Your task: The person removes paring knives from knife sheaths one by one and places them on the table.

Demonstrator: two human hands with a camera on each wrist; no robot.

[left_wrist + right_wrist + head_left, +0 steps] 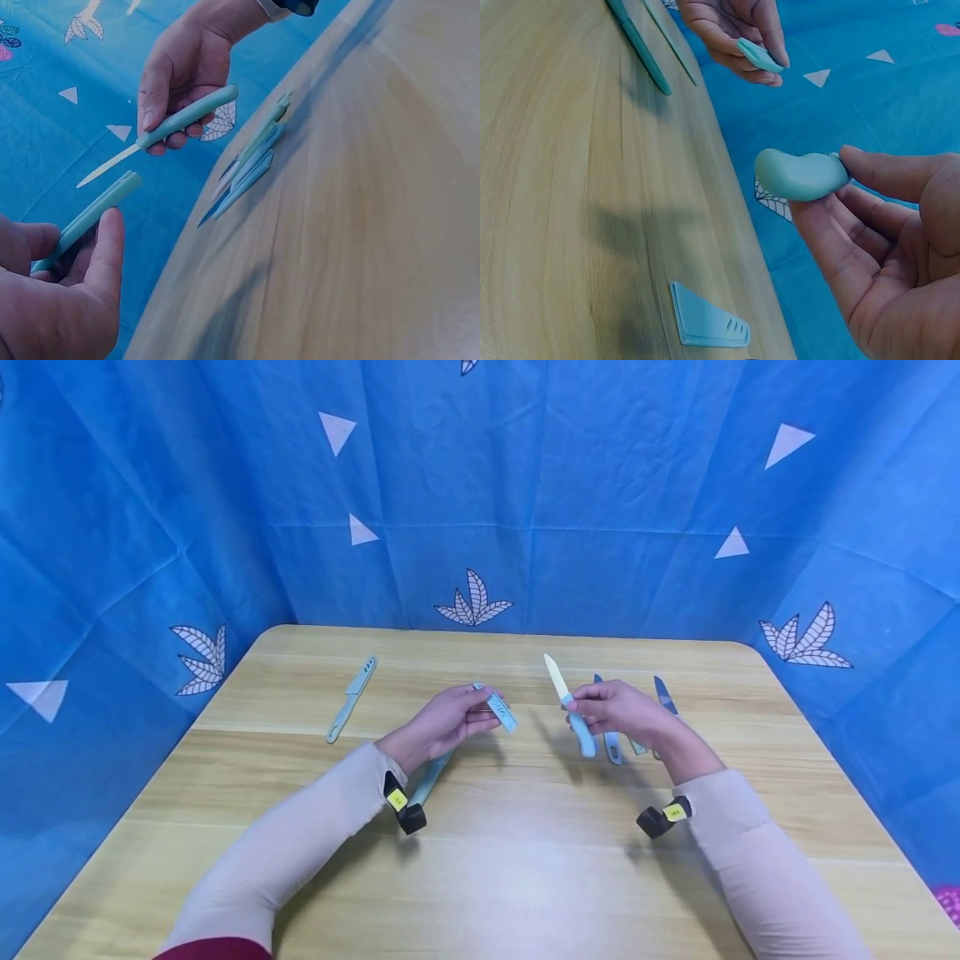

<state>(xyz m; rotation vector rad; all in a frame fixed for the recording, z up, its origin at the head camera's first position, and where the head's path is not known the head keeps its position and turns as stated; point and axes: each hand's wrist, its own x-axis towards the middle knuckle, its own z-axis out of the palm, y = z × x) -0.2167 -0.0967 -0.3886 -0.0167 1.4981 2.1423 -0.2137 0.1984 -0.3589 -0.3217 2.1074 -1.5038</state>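
In the head view my left hand (448, 720) pinches a light blue blade sheath (501, 712) above the middle of the table. Facing it, my right hand (619, 707) grips a paring knife (582, 734) by its pale blue handle. The knife's cream blade (555, 675) is bare and points up and away. Sheath and blade are apart. From the left wrist, the sheath (90, 221) appears with its end turned towards the blade (109, 166). In the right wrist view the knife's rounded handle (799, 176) lies between thumb and fingers.
A light blue knife in a slotted sheath (362, 675) lies at the left. Another long blue piece (432, 774) lies partly hidden under my left forearm. Several knives and covers lie below my right hand, including a dark-bladed one (663, 695). A blue curtain (480, 485) hangs behind the table.
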